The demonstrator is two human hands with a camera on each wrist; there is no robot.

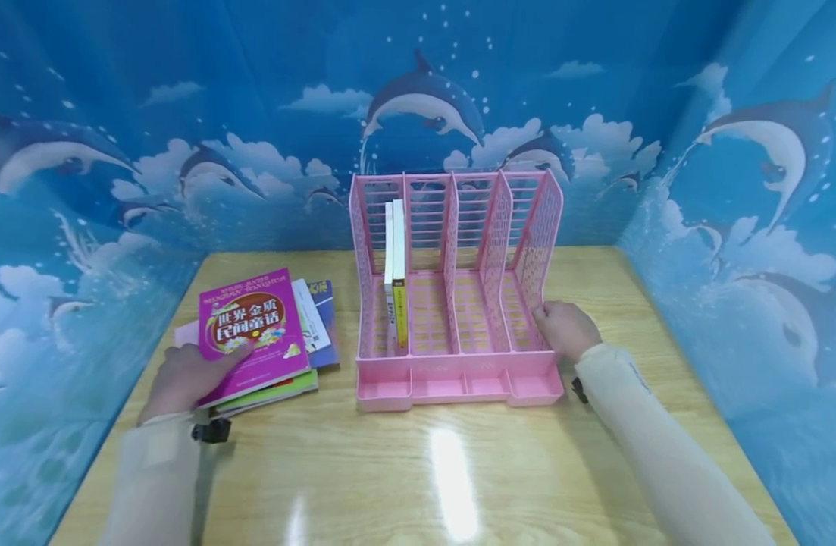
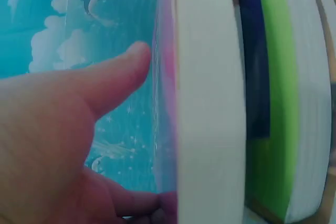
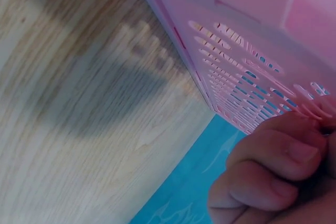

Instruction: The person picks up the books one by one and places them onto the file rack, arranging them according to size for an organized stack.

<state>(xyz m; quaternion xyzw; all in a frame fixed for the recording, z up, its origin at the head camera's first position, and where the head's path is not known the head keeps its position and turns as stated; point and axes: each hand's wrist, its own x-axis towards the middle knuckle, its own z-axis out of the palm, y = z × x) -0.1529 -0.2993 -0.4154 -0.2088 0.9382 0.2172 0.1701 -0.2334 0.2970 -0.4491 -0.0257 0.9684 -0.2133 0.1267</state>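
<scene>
A purple-covered book (image 1: 254,334) tops a stack at the left of the table. My left hand (image 1: 192,375) is at its left side, with the thumb over the cover. In the left wrist view the thumb (image 2: 118,74) stretches out close to the cover, and the fingertips meet the book's edge low down; contact of the thumb is hard to tell. A pink plastic book rack (image 1: 458,364) stands in the middle. My right hand (image 1: 568,327) grips the rack's right side wall; its curled fingers (image 3: 278,150) show in the right wrist view.
Two upright books (image 1: 396,280) stand in the rack's leftmost slot. Beneath the purple book lie a green-edged book (image 1: 281,390), a blue book (image 1: 327,318) and others. The wooden table (image 1: 363,470) is bordered by blue dolphin-print curtains (image 1: 267,98) on three sides.
</scene>
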